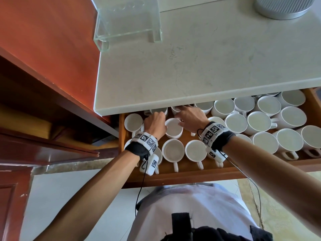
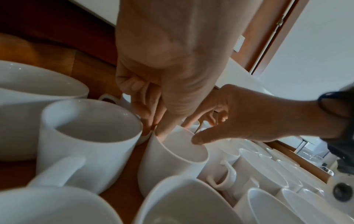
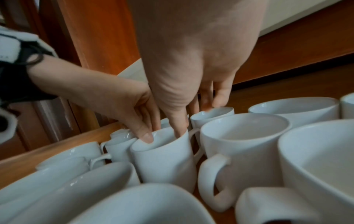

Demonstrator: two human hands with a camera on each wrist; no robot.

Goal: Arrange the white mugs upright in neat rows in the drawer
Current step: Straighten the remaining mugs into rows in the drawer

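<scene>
An open wooden drawer (image 1: 182,176) holds several white mugs standing upright. One white mug (image 1: 173,130) (image 2: 168,163) (image 3: 164,160) near the back left leans a little, and both hands are on its rim. My left hand (image 1: 155,121) (image 2: 159,130) (image 3: 149,133) pinches the left side of that rim, fingers and thumb on either side of the wall. My right hand (image 1: 182,117) (image 2: 191,131) (image 3: 187,121) has its thumb dipped inside the mug and its index finger behind the far wall. Its other fingers reach on to a rear mug (image 3: 212,116) under the counter.
The pale countertop (image 1: 191,75) overhangs the drawer's back row. A clear acrylic stand (image 1: 128,20) and a grey ribbed round object (image 1: 284,7) sit on it. Mugs (image 1: 260,122) crowd the drawer's right half. A dark wooden cabinet door (image 1: 52,145) stands at the left.
</scene>
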